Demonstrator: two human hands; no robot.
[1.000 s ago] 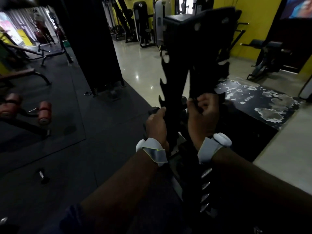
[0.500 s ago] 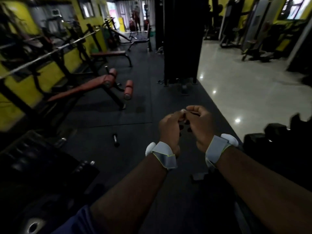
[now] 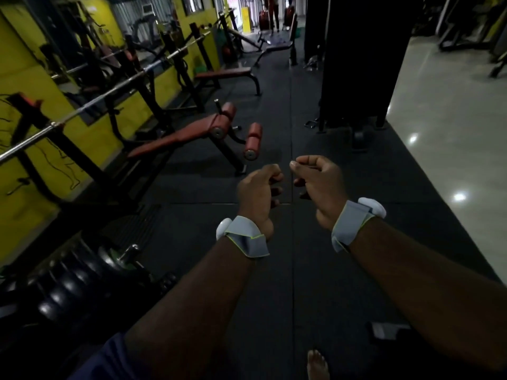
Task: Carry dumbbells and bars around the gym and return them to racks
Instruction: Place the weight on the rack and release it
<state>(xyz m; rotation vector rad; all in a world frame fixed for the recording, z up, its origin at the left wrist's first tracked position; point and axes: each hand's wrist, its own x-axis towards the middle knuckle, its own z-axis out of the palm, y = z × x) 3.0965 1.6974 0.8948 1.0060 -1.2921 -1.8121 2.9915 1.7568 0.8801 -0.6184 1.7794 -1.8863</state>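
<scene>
My left hand (image 3: 258, 193) and my right hand (image 3: 321, 185) are held out in front of me at waist height, a small gap between them. Both are curled into loose fists with nothing in them, and each wrist wears a grey band. A long steel barbell (image 3: 82, 111) rests across black uprights along the yellow wall at the left. A dark rack of dumbbells and plates (image 3: 68, 283) fills the lower left, one chrome dumbbell handle (image 3: 131, 253) showing. Neither hand touches any of these.
A red decline bench (image 3: 192, 130) with roller pads stands left of the hands, a flat bench (image 3: 225, 74) beyond it. A black column (image 3: 356, 64) rises ahead right, beside the shiny tiled floor (image 3: 439, 133). A small flat object (image 3: 384, 330) lies near my bare foot (image 3: 317, 363).
My view has swung left, away from the black vertical rack that both hands were at. The hands came off it, touched together, and have now drawn slightly apart, both empty.
</scene>
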